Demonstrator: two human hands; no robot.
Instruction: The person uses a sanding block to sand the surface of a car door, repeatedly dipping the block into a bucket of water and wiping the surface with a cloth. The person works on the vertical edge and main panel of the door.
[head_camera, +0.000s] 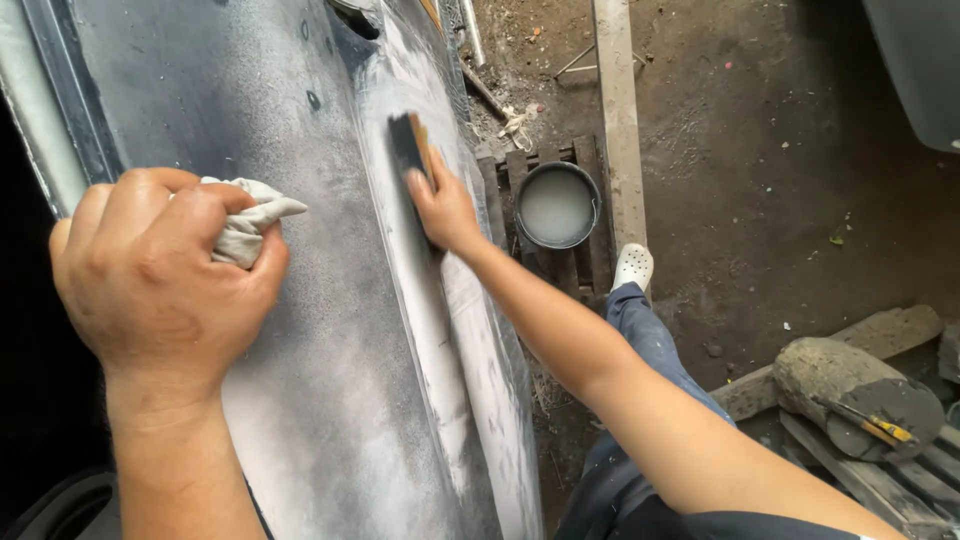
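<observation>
Pressing a sanding block (411, 147) flat against the dusty car body panel (330, 330) near its right edge, right hand (443, 210) wrapped around it; left hand (160, 275) clenching a crumpled rag (250, 222) (grey-white) mid-panel; bucket (556, 205) of milky water sitting beyond that edge.

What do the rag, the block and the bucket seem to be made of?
The rag in the left hand looks like soft woven cloth: pale, crumpled, folded. The block under the right hand seems foam or rubber with an abrasive sheet, perhaps; dark, flat-sided, tan edge. The bucket looks like dark plastic, possibly rubber: matte round rim, holding cloudy water.
</observation>
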